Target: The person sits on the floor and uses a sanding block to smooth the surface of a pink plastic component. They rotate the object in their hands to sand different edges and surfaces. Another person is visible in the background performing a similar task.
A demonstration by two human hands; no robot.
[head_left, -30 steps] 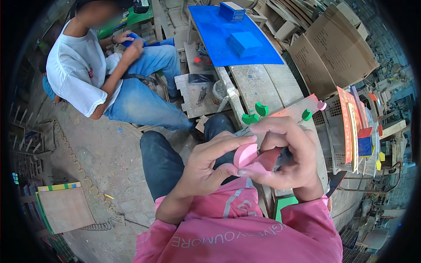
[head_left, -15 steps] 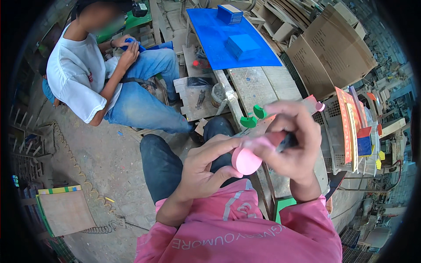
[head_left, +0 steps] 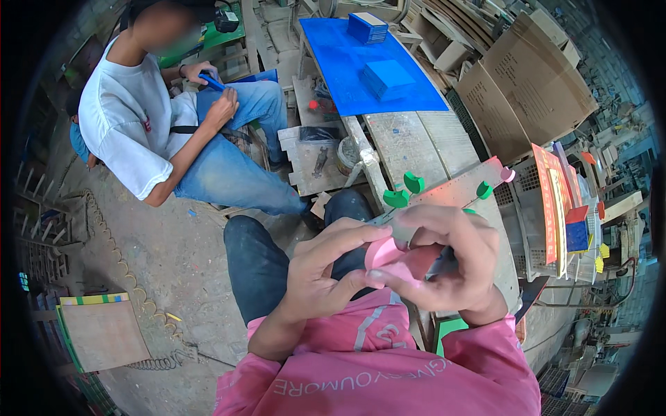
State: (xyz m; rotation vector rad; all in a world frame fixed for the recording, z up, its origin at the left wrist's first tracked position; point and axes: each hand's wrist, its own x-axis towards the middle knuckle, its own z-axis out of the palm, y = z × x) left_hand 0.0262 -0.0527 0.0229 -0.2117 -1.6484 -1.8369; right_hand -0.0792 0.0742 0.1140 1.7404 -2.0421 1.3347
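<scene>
In front of my lap, my left hand (head_left: 322, 267) pinches a small pink rounded block (head_left: 381, 254) between thumb and fingers. My right hand (head_left: 461, 260) is curled closed round a reddish-pink flat piece (head_left: 421, 262), which meets the block; its kind is unclear, perhaps a folded sheet. Beyond the hands lies a long reddish board (head_left: 454, 182) on the wooden bench. Small green crescent-shaped pieces (head_left: 414, 183) stand along it, with a pink crescent piece (head_left: 508, 175) at its far end.
A blue sheet (head_left: 333, 69) with stacked blue panels (head_left: 388, 80) covers the bench's far part. At left, a seated person (head_left: 132, 118) handles a blue piece (head_left: 212, 82). Crates (head_left: 534, 208) with coloured boards and a cardboard box (head_left: 524, 83) stand to the right.
My right hand has moved slightly down, and the pink block has turned from its round face to a narrower side. The other person's hands have shifted on the blue piece.
</scene>
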